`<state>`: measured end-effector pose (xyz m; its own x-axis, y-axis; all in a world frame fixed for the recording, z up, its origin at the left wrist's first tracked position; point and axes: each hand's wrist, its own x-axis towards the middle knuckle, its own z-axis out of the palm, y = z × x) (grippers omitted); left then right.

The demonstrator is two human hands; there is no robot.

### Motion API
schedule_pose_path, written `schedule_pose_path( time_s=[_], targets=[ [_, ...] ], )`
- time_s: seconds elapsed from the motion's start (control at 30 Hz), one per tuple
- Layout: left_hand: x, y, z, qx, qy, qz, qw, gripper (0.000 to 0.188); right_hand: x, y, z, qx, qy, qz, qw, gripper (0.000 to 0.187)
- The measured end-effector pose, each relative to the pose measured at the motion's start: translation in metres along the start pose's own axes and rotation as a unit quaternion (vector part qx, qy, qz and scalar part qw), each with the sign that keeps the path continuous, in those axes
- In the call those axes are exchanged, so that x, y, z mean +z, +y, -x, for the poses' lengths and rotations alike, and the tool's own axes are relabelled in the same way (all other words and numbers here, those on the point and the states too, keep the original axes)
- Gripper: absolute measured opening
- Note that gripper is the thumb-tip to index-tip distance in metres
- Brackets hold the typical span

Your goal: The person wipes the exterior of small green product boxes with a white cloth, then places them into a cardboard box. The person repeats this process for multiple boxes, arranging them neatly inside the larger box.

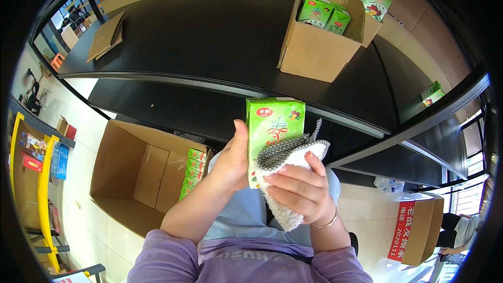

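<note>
A green drink carton [268, 116] with a red oval label stands upright in front of me, just before the shelf edge. My left hand [233, 156] grips its left side, thumb raised along the edge. In my right hand [304, 188] is a white fluffy cloth [285, 215] with a grey checked border and a small loop. The cloth lies against the lower right of the carton's front and hides part of it. Some of the fingers of my left hand are behind the carton, out of sight.
On the black shelf [209, 36] stands an open cardboard box [314, 55] with green cartons inside. Flattened cardboard [106, 35] lies at the shelf's left. Below left, a large open box [118, 165] holds several green cartons [193, 170]. Another person [463, 236] is at far right.
</note>
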<state>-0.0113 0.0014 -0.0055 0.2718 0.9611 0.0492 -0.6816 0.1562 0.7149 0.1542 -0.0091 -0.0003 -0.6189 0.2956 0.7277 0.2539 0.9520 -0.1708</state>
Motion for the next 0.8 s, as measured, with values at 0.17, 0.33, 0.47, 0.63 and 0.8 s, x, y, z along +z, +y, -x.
schedule_pose_path(
  time_s=[0.17, 0.33, 0.47, 0.63, 0.8],
  targets=[
    [-0.009, -0.010, 0.003, 0.013, -0.061, 0.050, 0.997, 0.080, -0.001, 0.007, -0.004, 0.019, 0.036, 0.027, 0.999, 0.020],
    [-0.011, -0.013, 0.005, 0.012, -0.097, 0.022, 0.995, 0.091, -0.003, 0.015, -0.008, 0.039, 0.096, 0.059, 0.993, 0.021],
    [-0.006, -0.016, 0.009, 0.018, -0.105, 0.023, 0.994, 0.096, 0.000, 0.021, -0.011, 0.089, 0.180, 0.044, 0.979, 0.019],
    [-0.006, -0.018, 0.012, -0.021, -0.119, 0.097, 0.988, 0.074, 0.011, 0.024, -0.006, 0.117, 0.236, -0.137, 0.955, 0.023],
    [-0.002, -0.019, 0.014, -0.024, -0.092, 0.038, 0.995, 0.070, 0.017, 0.018, 0.006, 0.200, 0.211, -0.229, 0.929, 0.027]
  ],
)
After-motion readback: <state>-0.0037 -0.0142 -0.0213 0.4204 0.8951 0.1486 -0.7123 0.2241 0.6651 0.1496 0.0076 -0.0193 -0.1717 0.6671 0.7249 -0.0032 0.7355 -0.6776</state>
